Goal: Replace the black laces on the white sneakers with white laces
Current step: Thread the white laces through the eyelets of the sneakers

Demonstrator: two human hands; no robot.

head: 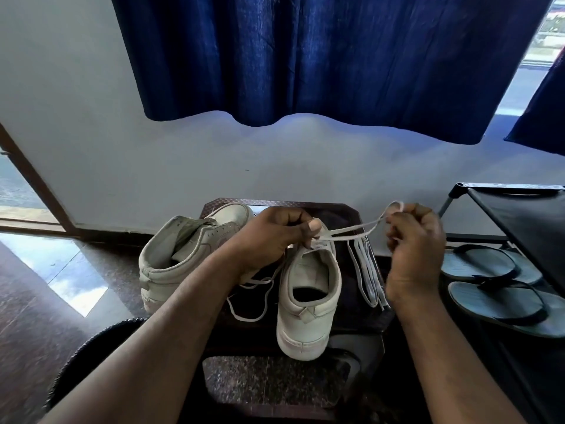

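Currently I see the left hand (pixel 275 237) curled tight, thumb pressed down on its forefinger, pinching the white lace (pixel 351 231) right over the eyelets of the near sneaker (pixel 308 304). The right hand (pixel 417 240) is up and to the right of that sneaker, fingers curled round the same lace, with a small loop of it showing over the top of the knuckles. Between my two hands the lace runs as two taut strands, close together. A slack length of it trails down to the left of the near sneaker and lies in loose curves on the small dark table (pixel 354 307).

The near sneaker stands upright with its heel toward me, overhanging the table's front edge. I cannot tell how many eyelets are threaded, since the left hand covers them. To its left, the second sneaker (pixel 189 252) leans on its side with its tongue pulled out, and no lace shows in the eyelets I can see. Just right of the near sneaker lies a bundle of flat laces (pixel 365 270), pale strands with darker ones at its edge.

Further right of the near sneaker, a pair of blue flip-flops (pixel 489 280) sits on a black shoe rack (pixel 526 215). Behind it, a blue curtain (pixel 305 56) hangs against a pale wall.
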